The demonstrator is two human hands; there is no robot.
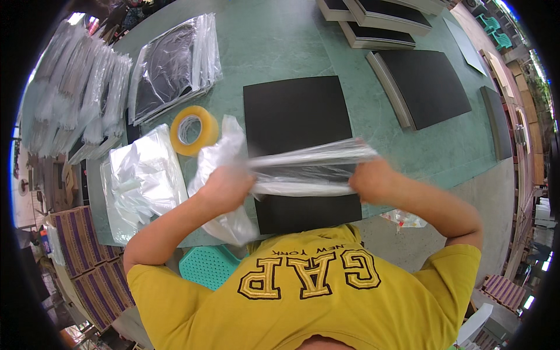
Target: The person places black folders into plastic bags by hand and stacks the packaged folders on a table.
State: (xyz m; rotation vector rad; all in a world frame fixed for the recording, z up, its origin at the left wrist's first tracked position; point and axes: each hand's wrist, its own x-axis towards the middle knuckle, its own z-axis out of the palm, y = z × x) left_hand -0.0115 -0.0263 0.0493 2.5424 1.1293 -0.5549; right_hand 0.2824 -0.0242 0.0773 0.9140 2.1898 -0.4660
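Both hands, left and right, were closed on opposite ends of a clear plastic sleeve, stretched taut just above a black board lying on the green counter. Bagging appeared under way; next, the sleeve mouth would need aligning with a board edge. Tape roll lay left; open counter remained beyond the board.

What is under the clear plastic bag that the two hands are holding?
Under the clear plastic bag lies a flat black panel on the green table. The bag and both hands cover the panel's middle strip, so that part cannot be seen.
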